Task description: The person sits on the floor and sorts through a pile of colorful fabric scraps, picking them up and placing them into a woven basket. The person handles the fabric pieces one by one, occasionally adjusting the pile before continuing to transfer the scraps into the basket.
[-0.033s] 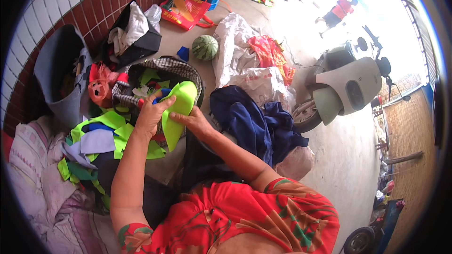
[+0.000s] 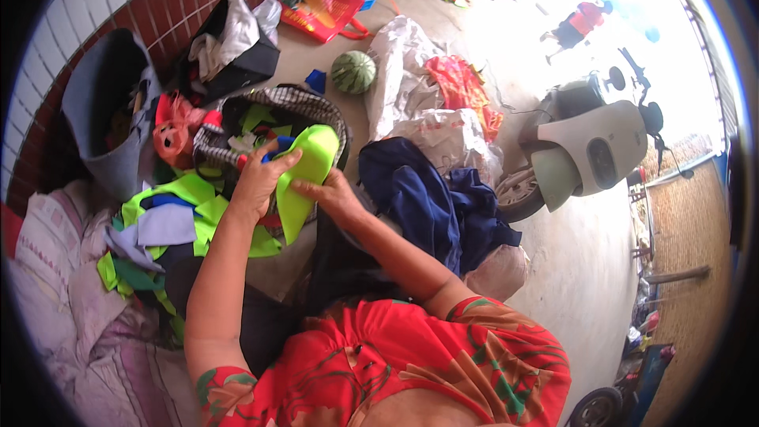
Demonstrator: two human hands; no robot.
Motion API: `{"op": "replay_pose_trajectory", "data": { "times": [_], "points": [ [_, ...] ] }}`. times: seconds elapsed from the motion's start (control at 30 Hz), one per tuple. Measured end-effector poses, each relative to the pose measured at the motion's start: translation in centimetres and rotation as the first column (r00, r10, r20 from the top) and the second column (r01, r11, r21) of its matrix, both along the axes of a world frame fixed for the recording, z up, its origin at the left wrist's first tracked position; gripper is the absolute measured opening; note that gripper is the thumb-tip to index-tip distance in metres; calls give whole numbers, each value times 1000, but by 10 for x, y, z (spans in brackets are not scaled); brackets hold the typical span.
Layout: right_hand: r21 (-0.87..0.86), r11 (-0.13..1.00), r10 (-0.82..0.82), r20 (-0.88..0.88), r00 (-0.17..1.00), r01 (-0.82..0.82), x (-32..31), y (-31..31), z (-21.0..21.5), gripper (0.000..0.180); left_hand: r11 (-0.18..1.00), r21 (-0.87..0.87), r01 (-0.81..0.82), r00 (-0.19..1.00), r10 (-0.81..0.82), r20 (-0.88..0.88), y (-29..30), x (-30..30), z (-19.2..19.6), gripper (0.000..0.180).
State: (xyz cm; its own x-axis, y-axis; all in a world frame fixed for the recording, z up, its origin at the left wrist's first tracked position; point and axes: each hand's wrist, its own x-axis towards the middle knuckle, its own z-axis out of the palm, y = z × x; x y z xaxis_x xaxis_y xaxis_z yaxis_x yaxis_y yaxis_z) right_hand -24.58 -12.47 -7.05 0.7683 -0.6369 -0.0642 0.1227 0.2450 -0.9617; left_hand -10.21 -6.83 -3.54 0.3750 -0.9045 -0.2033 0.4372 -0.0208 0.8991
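Observation:
Both my hands grip a lime-green cloth piece [image 2: 310,160] in front of me. My left hand [image 2: 257,183] pinches its left edge, closed, with a bit of blue cloth [image 2: 278,145] showing at the fingers. My right hand [image 2: 336,196] is closed on the right side, thumb across the front and fingers partly hidden behind. Below and beyond the hands sits a black-and-white checked bag [image 2: 332,115] with green and dark scraps inside. Left of my left forearm lie lime-green scraps [image 2: 207,198] and a pale grey-lilac cloth piece [image 2: 166,226].
A grey-blue bin [image 2: 99,126] and a black bag [image 2: 245,67] stand by the tiled wall. Beyond lie a watermelon [image 2: 353,72], white sacks [image 2: 395,71] and a red bag [image 2: 320,14]. Navy cloth [image 2: 411,198] lies right, near a scooter [image 2: 593,146]. A person [image 2: 581,24] is far off.
The view has shifted slightly, so the surroundings appear a little to the right and mostly higher. Both hands keep hold of the lime-green cloth piece.

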Motion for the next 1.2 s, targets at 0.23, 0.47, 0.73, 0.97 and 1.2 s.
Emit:
{"op": "replay_pose_trajectory", "data": {
  "times": [0.23,0.47,0.73,0.97,1.2],
  "points": [
    [62,990,-134,126,983,127,11,10,-1,24,995,-102,8,985,-25,-169,5,6,7,31],
    [81,988,-141,138,980,131,11,9,8,33,991,-133,-7,966,-28,-258,5,11,4,36],
    [221,959,-233,257,938,178,10,1,6,29,983,-162,-88,936,26,-350,1,14,2,40],
    [246,920,-372,312,874,304,-5,-19,-3,19,970,-154,-189,903,111,-414,-1,20,2,36],
    [36,860,-486,362,795,509,-3,-34,30,12,953,-194,-233,877,120,-465,-2,26,1,31]
  ]
}}
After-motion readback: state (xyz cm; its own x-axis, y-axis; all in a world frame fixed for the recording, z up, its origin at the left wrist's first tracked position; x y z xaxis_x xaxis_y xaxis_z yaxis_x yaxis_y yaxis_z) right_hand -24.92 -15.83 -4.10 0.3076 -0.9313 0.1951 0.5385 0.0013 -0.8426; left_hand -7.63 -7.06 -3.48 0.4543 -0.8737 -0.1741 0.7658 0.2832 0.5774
